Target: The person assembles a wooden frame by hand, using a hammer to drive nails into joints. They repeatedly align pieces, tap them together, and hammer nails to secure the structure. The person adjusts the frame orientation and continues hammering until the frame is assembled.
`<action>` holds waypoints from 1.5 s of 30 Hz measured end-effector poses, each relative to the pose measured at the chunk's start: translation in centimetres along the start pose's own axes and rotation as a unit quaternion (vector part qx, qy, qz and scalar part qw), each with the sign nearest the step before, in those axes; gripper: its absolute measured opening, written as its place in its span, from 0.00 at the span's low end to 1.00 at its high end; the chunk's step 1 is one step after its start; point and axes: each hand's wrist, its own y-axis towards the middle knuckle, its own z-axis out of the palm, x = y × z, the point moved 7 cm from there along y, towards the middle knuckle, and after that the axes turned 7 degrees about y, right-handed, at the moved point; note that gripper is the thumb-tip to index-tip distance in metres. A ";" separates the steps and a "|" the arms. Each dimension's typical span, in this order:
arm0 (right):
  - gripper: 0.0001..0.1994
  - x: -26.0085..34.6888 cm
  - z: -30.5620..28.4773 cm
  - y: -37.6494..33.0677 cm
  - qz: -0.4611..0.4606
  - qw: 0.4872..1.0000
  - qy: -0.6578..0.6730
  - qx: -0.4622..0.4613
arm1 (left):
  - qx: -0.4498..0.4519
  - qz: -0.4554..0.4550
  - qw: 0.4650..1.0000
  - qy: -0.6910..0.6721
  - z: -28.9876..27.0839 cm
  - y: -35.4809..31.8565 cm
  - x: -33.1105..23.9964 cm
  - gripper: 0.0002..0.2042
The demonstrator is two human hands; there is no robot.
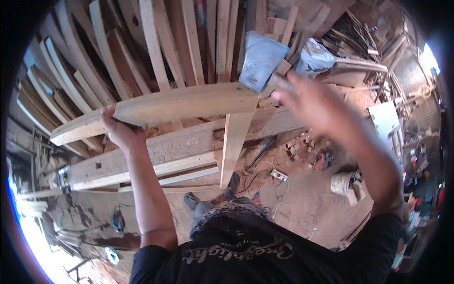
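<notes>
My left hand (124, 131) is closed round the lower edge of a long wooden board (184, 105), toward its left end. The board lies crosswise in front of me, with its right end meeting the top of a second, narrower wooden board (235, 144) that slants down toward my feet. Close to that joint, my right hand (314, 104) is smeared by motion, so its grip cannot be made out. Just beyond its fingers is a small wooden block (283, 67). A clear plastic bag (261, 59) lies behind the joint.
Behind the board, many long timbers (156, 45) stand side by side. A thick beam with mortise holes (179, 144) runs beneath. On the dusty floor are a power strip (279, 175) with cords, wood offcuts (299, 146) and a pale round container (341, 183). Another plastic bag (314, 54) sits far right.
</notes>
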 end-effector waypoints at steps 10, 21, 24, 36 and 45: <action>0.31 -11.6 21.2 -13.1 0.404 0.874 0.262 0.071 | -0.027 0.001 0.999 0.039 0.5 -1.1 -2.0 0.31; 0.31 -6.9 34.2 -20.7 0.474 0.845 0.244 0.027 | -0.018 0.005 1.000 0.023 -0.8 -0.3 -2.7 0.25; 0.29 -1.7 25.7 -13.7 0.322 0.870 0.356 -0.115 | -0.025 0.013 0.999 0.030 -0.2 -0.8 -2.7 0.25; 0.28 8.9 19.3 -6.6 0.184 0.713 0.567 -0.369 | 0.004 -0.006 0.998 0.059 0.7 -1.6 -2.0 0.31; 0.46 8.9 18.1 -5.4 0.182 0.763 0.510 -0.352 | 0.016 -0.025 1.000 0.009 1.2 -2.0 -1.6 0.29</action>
